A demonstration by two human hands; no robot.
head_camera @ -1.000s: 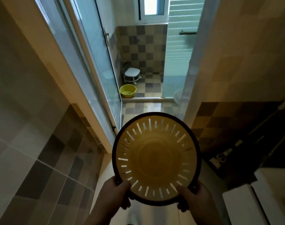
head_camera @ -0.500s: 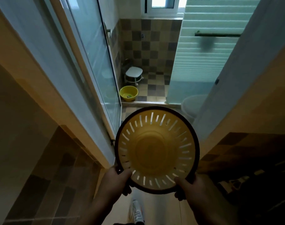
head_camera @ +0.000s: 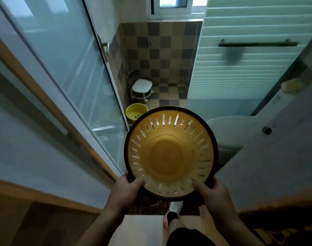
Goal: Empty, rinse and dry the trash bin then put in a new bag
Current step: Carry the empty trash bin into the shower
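Observation:
I look straight down into a round yellow trash bin (head_camera: 169,157) with slotted walls and a dark rim, held in front of me at waist height. Nothing lies inside it and no bag lines it. My left hand (head_camera: 127,189) grips the near rim on the left, thumb over the edge. My right hand (head_camera: 211,190) grips the near rim on the right in the same way.
I stand at a bathroom doorway. A glass sliding door (head_camera: 66,68) runs along the left. Ahead are a yellow basin (head_camera: 136,111), a white stool (head_camera: 141,86) and a white toilet (head_camera: 228,134) on checkered tiles. My shoe (head_camera: 173,210) rests on the dark threshold.
I have walked forward toward the bathroom with the bin held in both hands. The doorway, toilet and basin are closer; my grip on the rim is unchanged.

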